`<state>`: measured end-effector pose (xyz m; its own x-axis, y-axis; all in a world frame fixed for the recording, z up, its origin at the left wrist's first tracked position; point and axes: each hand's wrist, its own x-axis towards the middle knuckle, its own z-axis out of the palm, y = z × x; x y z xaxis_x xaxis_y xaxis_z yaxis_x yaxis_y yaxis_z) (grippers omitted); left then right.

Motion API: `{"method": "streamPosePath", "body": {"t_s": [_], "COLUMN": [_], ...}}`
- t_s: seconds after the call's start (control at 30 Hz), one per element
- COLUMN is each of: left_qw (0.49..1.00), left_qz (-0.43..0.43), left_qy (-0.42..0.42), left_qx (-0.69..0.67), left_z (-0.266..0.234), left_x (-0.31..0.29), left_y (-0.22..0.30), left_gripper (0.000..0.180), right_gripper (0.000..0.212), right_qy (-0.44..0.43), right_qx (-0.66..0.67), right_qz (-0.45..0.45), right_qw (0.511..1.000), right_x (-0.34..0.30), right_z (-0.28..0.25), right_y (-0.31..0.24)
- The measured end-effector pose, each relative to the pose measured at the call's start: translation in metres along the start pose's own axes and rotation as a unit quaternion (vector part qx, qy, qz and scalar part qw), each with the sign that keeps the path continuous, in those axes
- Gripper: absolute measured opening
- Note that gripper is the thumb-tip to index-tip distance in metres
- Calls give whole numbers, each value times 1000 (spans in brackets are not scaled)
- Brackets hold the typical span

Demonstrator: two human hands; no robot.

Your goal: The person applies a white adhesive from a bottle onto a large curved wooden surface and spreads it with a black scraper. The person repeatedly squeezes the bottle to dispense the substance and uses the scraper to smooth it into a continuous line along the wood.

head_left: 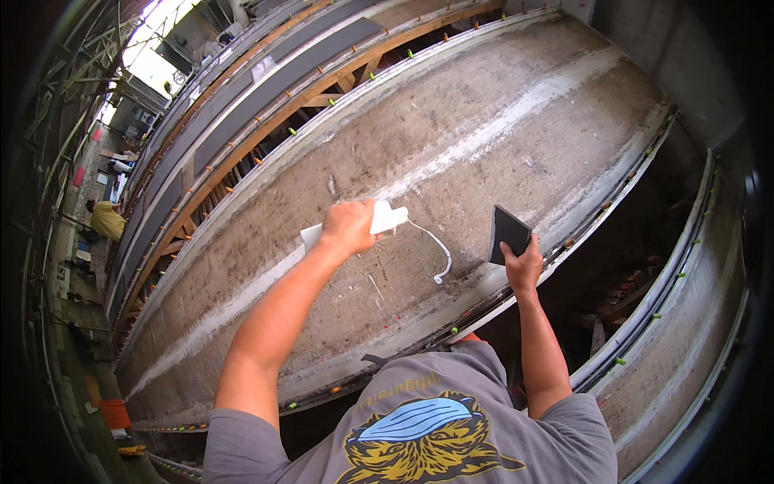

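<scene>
My left hand (350,228) is wrapped round a white tube-like container (390,217) just above the middle of a long, curved, brown panel (500,177). A thin white curved line (439,246) runs from the container's right end to a small curl lower on the panel; whether it is paste or cord, I cannot tell. To the right, my right hand (523,262) grips a flat black rectangular pad (509,232), held on edge over the panel's near side. A rough white band (492,133) runs lengthwise along the panel, partly hidden behind my left hand.
Small green and orange clips (293,131) line the panel edges. Beyond lie more long panels with grey sheets (290,89) on wooden framing (339,77). Another curved panel (685,363) stands at right, across a dark gap. A person in yellow (106,220) is far left.
</scene>
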<state>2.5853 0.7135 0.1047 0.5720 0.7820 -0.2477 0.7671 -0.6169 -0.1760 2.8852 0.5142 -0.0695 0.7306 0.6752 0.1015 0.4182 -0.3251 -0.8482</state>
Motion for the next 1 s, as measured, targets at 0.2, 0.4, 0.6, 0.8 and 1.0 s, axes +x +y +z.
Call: {"method": "streamPosePath", "body": {"t_s": [0.2,0.4,0.6,0.8,1.0], "left_qw": [963,872,770,702,701], "left_qz": [-160,-235,-313,-337,-328], "left_qy": [82,219,269,317,319], "left_qx": [-200,-369,-487,-541,-547], "left_z": [49,132,180,208,203], "left_x": [-36,-136,-246,-311,-332], "left_y": [-46,-58,-51,-56,-65], "left_gripper": [64,59,55,53,49], "right_gripper": [50,46,21,25,37], "right_qy": [0,-93,-109,-115,-372], "right_qx": [-44,-201,-388,-476,-193], "right_qz": [-27,-63,-202,-382,-219], "right_qw": [999,973,893,784,881], "right_x": [3,-16,-66,-170,-148], "right_z": [7,9,92,192,195], "right_y": [5,-33,-53,-93,-142]}}
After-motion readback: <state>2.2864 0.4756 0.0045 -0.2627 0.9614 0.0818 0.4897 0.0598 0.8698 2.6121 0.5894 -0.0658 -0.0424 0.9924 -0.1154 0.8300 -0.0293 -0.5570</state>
